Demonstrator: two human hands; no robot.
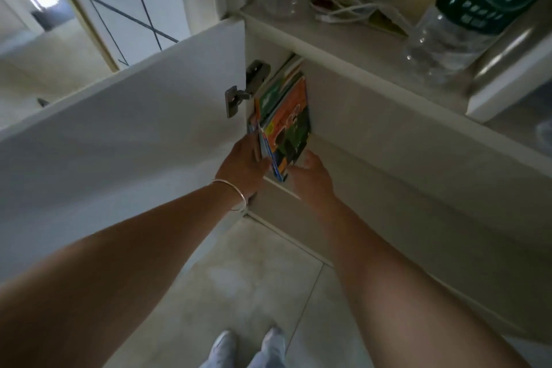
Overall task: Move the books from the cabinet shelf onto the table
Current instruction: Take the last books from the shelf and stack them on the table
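Head view, frame centre: your left hand (243, 163) and right hand (310, 176) clasp the books (286, 122) inside the cabinet (373, 116); next, draw them out.

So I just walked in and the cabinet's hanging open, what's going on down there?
A person is reaching into the low cabinet with both hands. The left hand and the right hand are on either side of a bundle of colourful books, which stands upright just inside the opening next to the open door. The books are still in the cabinet. Two bottles and tangled cables sit on the ledge above.
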